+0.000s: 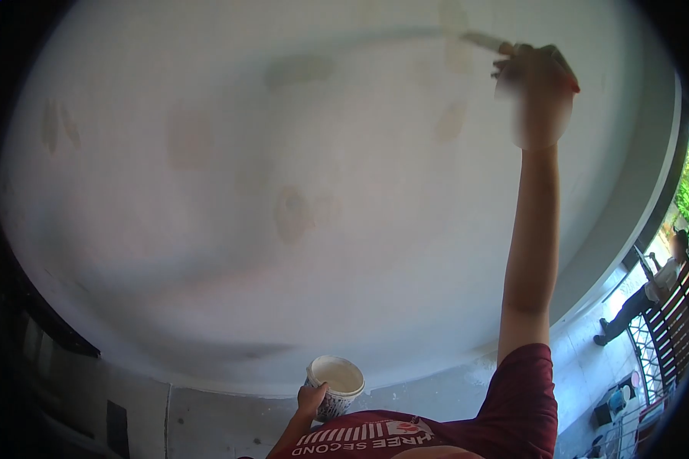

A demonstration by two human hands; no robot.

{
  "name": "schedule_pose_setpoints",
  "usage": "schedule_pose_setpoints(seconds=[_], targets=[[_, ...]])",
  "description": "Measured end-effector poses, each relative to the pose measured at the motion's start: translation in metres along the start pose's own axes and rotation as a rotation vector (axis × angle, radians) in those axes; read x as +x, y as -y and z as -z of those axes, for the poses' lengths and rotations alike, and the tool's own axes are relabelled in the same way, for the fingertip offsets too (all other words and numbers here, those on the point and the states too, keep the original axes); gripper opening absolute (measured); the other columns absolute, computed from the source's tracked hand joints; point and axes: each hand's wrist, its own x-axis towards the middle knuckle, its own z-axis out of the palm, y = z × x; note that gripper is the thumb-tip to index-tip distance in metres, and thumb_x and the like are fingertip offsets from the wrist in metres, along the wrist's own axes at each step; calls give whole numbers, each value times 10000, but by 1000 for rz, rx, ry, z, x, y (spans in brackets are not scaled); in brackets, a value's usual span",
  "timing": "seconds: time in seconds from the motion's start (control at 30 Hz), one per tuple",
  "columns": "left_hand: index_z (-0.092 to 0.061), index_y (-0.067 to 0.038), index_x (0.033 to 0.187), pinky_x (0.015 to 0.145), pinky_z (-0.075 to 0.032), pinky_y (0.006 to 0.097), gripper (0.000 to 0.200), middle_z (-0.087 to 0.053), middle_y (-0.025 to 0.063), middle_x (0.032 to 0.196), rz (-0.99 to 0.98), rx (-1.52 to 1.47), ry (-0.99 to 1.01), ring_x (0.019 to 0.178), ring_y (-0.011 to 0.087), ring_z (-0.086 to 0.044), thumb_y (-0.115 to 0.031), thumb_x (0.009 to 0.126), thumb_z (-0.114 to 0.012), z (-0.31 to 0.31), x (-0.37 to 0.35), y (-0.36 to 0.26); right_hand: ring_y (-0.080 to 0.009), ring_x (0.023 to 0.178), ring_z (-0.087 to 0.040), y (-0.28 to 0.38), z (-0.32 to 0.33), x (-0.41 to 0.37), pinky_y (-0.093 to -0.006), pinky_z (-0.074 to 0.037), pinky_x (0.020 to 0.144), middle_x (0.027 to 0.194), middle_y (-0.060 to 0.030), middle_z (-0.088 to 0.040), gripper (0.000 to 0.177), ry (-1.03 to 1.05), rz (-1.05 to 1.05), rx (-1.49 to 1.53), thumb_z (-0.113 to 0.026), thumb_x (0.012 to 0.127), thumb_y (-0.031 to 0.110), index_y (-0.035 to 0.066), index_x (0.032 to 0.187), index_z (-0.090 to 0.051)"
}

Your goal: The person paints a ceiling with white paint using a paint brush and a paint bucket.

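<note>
My right hand [540, 84] is raised high at the upper right, its fingers closed around a paintbrush [486, 40]. The brush's brownish tip points left and lies at or close to the pale wall [375, 176]; contact is hard to make out. A bit of red shows at the far side of this hand. Low in the view, my left hand [311, 399] grips a white bucket [337, 375] with printed sides, thumb over the rim. Pale material shows inside the bucket. Beige patches [292, 214] mark the wall in several places.
A grey floor [214, 421] runs along the wall's foot. At the far right another person [651, 294] is near a slatted brown fence or gate [675, 321]. Blue and dark items [614, 404] stand on the tiles at the lower right.
</note>
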Motion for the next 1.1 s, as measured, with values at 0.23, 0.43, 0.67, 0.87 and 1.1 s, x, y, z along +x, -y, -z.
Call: schedule_pose_setpoints(seconds=[0.23,0.43,0.67,0.87,1.1], targets=[[-681,158,952,629,-532,391,542,-718,200,833,-35,73,29,725,256,-708,-327,730,-775,-2,21,21,-197,580,-679,-15,-16,11,-293,-542,531,736,-172,-705,179,113,92,-181,-623,902,117,-13,789,-575],[-702,116,967,798,-537,427,598,-717,272,925,5,90,66,913,367,-716,-416,702,-768,6,4,2,-218,571,-685,8,10,-29,-311,-565,510,756,-184,-706,163,74,-278,-135,-600,861,94,3,743,-535],[-701,118,970,802,-537,427,614,-714,282,930,-22,176,74,919,371,-715,-430,698,-757,5,13,2,-238,616,-697,2,-13,-9,-318,-598,610,787,-195,-706,152,138,-18,88,-590,919,107,-23,840,-589],[-694,128,961,719,-535,402,570,-715,253,901,-20,130,98,830,324,-710,-391,733,-746,1,21,21,-191,581,-676,-10,3,-33,-306,-591,544,700,-145,-667,144,235,-286,-175,-581,874,51,-17,747,-579],[-678,155,932,558,-535,360,494,-714,190,838,6,-29,78,662,235,-698,-302,763,-758,0,7,10,-198,594,-688,1,-19,-11,-299,-575,538,734,-174,-701,162,226,74,-18,-588,961,99,-15,847,-571]])
